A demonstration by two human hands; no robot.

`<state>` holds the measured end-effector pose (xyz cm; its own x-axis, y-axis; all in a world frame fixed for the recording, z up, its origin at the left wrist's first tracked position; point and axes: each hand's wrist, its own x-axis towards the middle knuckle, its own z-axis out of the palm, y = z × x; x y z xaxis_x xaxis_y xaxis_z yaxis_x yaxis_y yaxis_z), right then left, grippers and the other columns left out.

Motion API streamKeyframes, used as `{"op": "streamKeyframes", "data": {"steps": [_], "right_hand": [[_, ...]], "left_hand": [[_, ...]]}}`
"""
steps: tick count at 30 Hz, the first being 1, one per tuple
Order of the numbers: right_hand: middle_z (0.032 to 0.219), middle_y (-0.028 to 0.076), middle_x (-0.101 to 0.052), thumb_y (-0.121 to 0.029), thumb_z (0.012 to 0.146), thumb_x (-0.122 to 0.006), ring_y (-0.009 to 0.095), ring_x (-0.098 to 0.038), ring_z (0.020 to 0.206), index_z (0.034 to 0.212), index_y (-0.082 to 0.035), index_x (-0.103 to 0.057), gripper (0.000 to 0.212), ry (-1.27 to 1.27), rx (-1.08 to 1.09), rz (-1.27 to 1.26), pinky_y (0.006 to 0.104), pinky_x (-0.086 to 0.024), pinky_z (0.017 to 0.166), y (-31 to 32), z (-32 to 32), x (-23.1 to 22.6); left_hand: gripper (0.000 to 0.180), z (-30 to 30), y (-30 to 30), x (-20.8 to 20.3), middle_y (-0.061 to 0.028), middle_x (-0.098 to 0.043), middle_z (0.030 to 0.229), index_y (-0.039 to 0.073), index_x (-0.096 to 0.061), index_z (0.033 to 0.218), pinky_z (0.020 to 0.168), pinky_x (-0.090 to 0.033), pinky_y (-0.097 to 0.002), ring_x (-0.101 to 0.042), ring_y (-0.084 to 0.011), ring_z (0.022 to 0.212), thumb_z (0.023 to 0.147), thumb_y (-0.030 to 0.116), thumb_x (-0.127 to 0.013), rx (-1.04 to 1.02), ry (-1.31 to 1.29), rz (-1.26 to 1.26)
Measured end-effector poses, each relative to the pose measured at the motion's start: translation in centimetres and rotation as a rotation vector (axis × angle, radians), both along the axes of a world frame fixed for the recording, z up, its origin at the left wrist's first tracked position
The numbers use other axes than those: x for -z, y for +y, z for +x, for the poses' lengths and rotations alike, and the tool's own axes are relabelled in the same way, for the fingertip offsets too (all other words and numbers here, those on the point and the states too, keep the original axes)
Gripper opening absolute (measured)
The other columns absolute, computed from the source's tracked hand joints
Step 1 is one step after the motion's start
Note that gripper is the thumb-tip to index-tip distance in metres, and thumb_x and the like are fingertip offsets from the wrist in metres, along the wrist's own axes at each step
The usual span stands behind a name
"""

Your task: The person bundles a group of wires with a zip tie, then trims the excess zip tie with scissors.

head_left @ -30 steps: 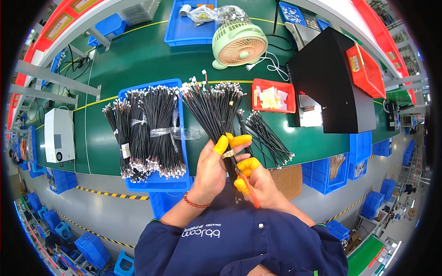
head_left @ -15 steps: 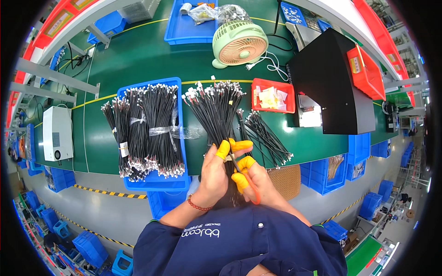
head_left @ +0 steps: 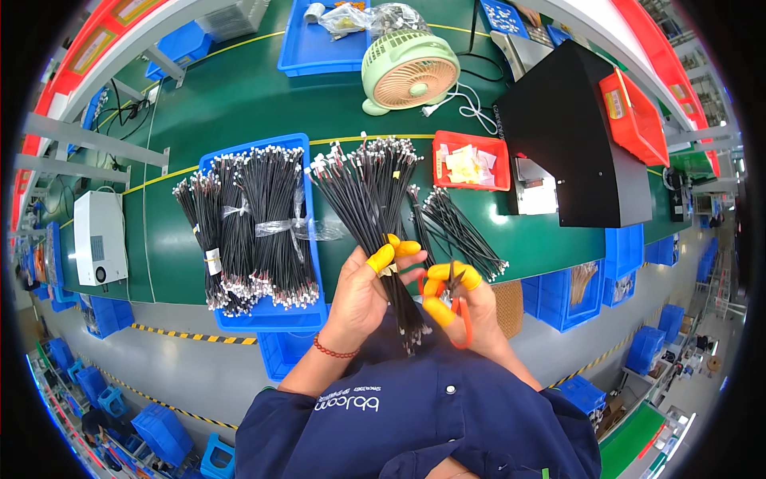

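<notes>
One black cable bundle (head_left: 358,205), centre of frame, pinched near pale band (head_left: 388,271) by left hand (head_left: 361,294); right hand (head_left: 477,310), just right of it, holds orange-handled scissors (head_left: 463,315). Best keep grip snug, bundle ends level, scissors angled away from cables.

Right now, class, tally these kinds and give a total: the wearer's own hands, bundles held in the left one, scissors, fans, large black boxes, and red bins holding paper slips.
Hands: 2 (left hand, right hand)
Held cable bundle: 1
Scissors: 1
Fan: 1
Large black box: 1
Red bin with slips: 1
Total: 7
</notes>
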<state>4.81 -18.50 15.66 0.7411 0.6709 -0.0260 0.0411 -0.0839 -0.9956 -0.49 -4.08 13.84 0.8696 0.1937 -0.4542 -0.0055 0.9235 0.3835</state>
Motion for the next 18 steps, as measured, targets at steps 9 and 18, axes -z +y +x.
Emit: {"op": "streamKeyframes", "data": {"steps": [9,18], "right_hand": [[0.089,0.012,-0.056,0.007,0.062,-0.066,0.023,-0.056,0.073,0.095,-0.002,-0.052,0.037,-0.559,0.020,-0.123,0.0286,-0.046,0.064,1.5,1.2,-0.4],[0.089,0.016,-0.053,0.010,0.061,-0.058,0.029,-0.054,0.074,0.095,0.001,-0.047,0.037,-0.571,0.062,-0.145,0.0352,-0.044,0.066,2.0,0.8,1.0]], "left_hand": [[0.017,0.5,-1.1,0.1,-0.0117,-0.057,0.100,0.005,-0.049,0.101,0.079,-0.045,-0.0348,-0.055,-0.0217,0.093,0.085,0.011,-0.047,0.024,0.013,0.060],[0.014,0.2,-1.5,1.0,-0.0114,-0.057,0.099,0.000,-0.049,0.095,0.077,-0.045,-0.0288,-0.056,-0.0163,0.089,0.086,0.010,-0.045,0.046,0.048,0.144]]}}
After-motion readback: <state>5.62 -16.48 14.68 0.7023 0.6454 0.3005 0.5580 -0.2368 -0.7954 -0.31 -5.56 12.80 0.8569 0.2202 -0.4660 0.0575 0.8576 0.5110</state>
